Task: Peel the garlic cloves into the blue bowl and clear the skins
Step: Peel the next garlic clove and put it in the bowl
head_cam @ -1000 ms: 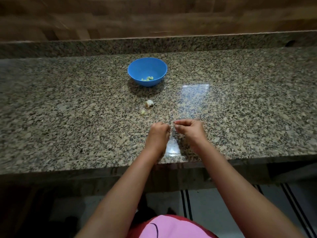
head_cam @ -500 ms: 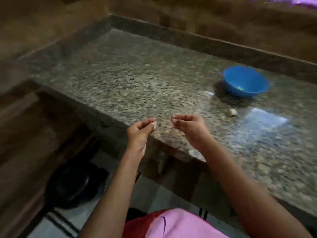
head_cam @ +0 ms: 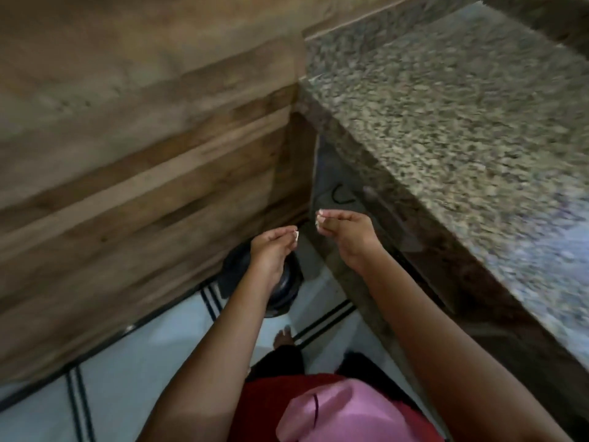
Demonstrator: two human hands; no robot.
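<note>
Head view: left hand (head_cam: 271, 250) pinches skin scrap (head_cam: 296, 236), right hand (head_cam: 347, 237) another pale bit (head_cam: 318, 225); axes unclear.

A: What did the table (head_cam: 446, 122) look like?
B: Speckled granite, beige and tan flecked with black, with a darker brown edge.
A: And the wall (head_cam: 127, 122)?
B: Streaky bands of light and dark brown wood. The floor (head_cam: 143, 362) was white, crossed by paired black stripes.
A: The clothes?
B: A pink top (head_cam: 334, 413) over red. The scraps (head_cam: 296, 235) pinched in the left hand (head_cam: 271, 250) and right hand (head_cam: 347, 237) were off-white.
</note>
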